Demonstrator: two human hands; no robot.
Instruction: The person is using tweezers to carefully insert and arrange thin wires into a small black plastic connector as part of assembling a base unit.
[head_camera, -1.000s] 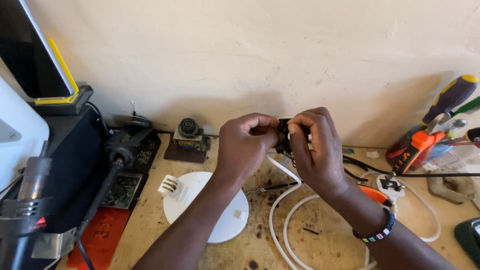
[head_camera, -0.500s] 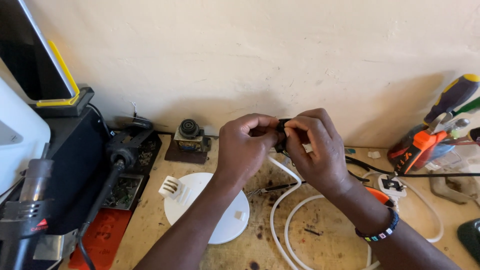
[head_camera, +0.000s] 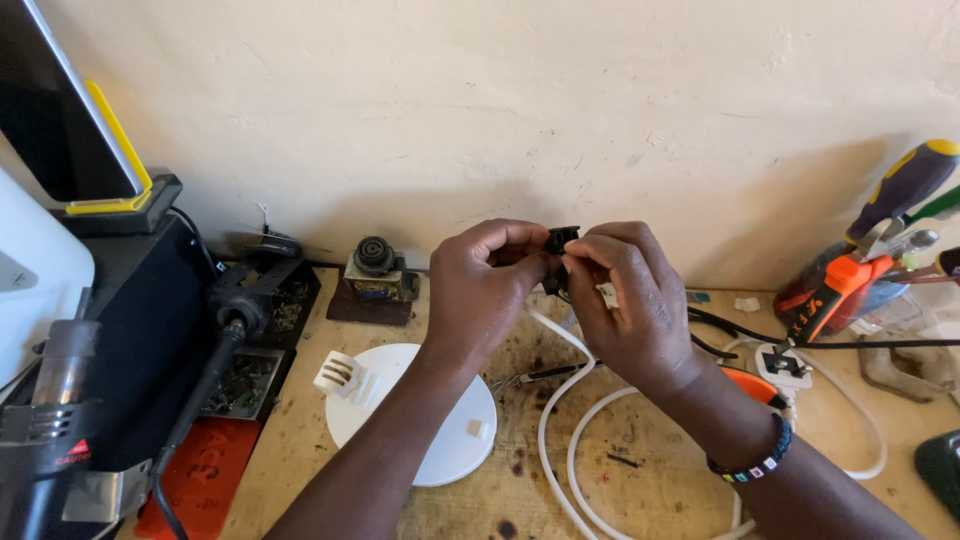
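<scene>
Small black plastic part (head_camera: 557, 243) is pinched between both hands above the bench (head_camera: 640, 440): left hand (head_camera: 487, 285) and right hand (head_camera: 625, 300) each grasping it. White cable (head_camera: 560, 420) loops underneath, white round cover (head_camera: 430, 420) lies off to the side, so it looks mid-job.
</scene>
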